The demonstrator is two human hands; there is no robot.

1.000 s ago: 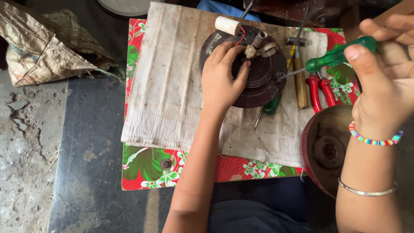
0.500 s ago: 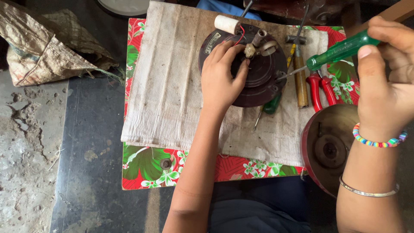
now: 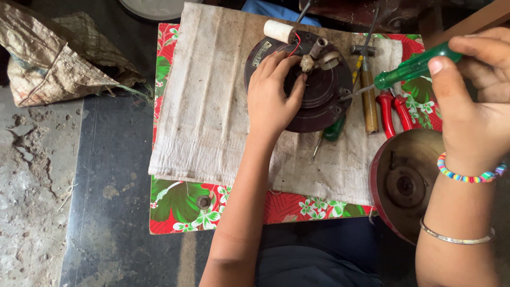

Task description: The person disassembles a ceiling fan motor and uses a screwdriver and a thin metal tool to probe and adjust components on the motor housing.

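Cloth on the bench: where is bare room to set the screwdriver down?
The widest free patch of the cloth lies left of the left hand and the motor housing. A narrower strip runs along the near edge, between the left forearm and the round cover. The right side is crowded with pliers and a wooden-handled tool.

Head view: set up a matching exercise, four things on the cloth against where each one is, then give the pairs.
Things:
1. green-handled screwdriver
2. round dark motor housing
3. red-handled pliers
4. white cylinder

Places:
A. under the left hand, which rests on its top
B. lying on the cloth, right of the wooden-handled tool
C. at the housing's upper left edge, with a red wire
D. gripped in the right hand, tip at the housing's right rim

Pairs: 1-D, 2-A, 3-B, 4-C
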